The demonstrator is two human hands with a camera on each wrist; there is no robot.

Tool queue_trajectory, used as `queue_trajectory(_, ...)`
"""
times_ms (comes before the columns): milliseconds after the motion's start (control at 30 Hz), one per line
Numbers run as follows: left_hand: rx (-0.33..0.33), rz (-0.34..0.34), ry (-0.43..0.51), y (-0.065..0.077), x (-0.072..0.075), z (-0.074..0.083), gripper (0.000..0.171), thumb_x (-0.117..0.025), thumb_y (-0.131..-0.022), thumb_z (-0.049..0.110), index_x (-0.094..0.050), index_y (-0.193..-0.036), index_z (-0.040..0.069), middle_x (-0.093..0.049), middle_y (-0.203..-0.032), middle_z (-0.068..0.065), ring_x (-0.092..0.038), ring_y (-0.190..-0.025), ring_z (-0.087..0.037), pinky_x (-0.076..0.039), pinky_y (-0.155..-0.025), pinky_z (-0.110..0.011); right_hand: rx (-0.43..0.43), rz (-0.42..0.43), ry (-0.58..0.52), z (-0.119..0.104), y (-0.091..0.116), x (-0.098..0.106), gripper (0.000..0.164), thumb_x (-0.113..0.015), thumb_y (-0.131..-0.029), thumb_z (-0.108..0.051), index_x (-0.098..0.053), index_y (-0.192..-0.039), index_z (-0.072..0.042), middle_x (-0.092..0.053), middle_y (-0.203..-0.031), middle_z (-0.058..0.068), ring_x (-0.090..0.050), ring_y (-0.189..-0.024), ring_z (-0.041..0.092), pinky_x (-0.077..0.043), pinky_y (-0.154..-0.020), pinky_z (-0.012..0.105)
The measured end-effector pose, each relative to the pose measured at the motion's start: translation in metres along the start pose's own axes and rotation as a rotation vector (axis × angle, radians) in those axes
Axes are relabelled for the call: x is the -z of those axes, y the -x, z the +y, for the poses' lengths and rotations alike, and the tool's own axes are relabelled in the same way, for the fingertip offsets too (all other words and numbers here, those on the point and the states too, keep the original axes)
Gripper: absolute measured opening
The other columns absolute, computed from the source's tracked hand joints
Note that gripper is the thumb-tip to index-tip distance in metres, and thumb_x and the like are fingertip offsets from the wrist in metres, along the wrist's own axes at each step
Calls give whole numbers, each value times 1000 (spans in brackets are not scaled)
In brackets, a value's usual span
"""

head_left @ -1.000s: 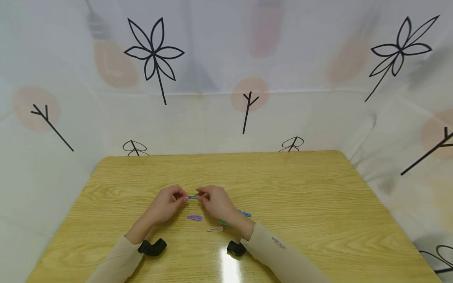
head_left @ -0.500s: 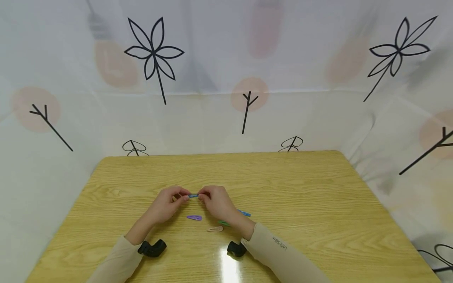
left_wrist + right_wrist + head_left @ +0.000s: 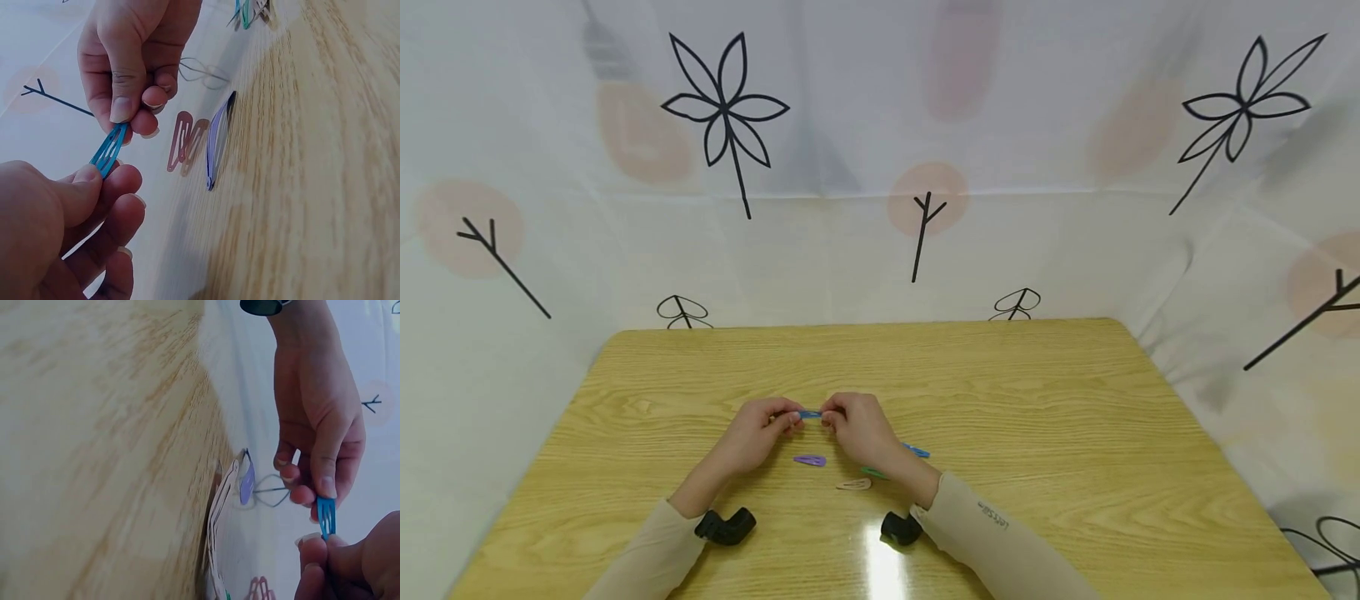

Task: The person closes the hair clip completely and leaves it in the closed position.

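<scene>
Both hands hold a blue snap hair clip [image 3: 810,414] stretched level between them, above the table. My left hand [image 3: 758,433] pinches its left end between thumb and index finger; in the left wrist view the other fingers of that left hand [image 3: 94,231] are bent beneath. On the clip's opposite end, the thumb and fingers of my right hand [image 3: 859,429] pinch it. Seen from the right wrist, the slotted leaves of the blue clip [image 3: 326,515] lie close together. Just in front of the hands a purple hair clip [image 3: 810,460] lies on the wood.
Near the right forearm are a beige clip [image 3: 854,484], a green clip [image 3: 874,472] and another blue clip [image 3: 916,451], the last two partly covered by the wrist. Black wrist devices [image 3: 726,527] sit at both cuffs. A patterned white cloth [image 3: 850,258] hangs behind the wooden table [image 3: 1037,400].
One second ago the blue clip's leaves looked spread apart; now they lie flat together, its blue face showing. The right fingers have drawn in at its end. Both hands otherwise stay nearly in place.
</scene>
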State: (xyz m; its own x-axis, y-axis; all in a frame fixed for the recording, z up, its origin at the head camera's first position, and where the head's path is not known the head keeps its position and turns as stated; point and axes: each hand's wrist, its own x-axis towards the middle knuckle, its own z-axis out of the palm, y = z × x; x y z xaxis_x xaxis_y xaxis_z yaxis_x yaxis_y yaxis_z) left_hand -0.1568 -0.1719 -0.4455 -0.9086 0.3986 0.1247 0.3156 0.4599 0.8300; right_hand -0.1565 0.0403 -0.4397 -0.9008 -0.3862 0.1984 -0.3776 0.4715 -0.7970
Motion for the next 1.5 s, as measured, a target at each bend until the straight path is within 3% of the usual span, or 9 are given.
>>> queue_trajectory(767,-21,-24,64,-3,2,-2,22,-50,-104,5,-71,-102,0,-69,-89,-7,-67,-88,-23,-55,-78,-32,-49,-34,-38,-2,-2,4,15,-57,-100,-1,-71,-94,0,-67,-78,8,-57,-63,7,-47,-58,23)
queue_trajectory(1267,-26,-37,51,0,1,-12,19,-54,-103,6,-72,-102,2,-72,-88,-5,-69,-86,-20,-53,-78,-29,-11,-59,-36,2,-2,2,14,-61,-97,1,-72,-89,0,-67,-73,8,-56,-62,6,-47,-59,22)
queue_trajectory(1500,-49,-16,-20,1,2,-13,12,-66,-97,15,-77,-101,14,-72,-98,2,-61,-78,-13,-50,-67,-28,-48,-102,57,7,-1,2,11,-67,-95,-7,-76,-89,-6,-69,-77,-3,-53,-63,4,-45,-58,21)
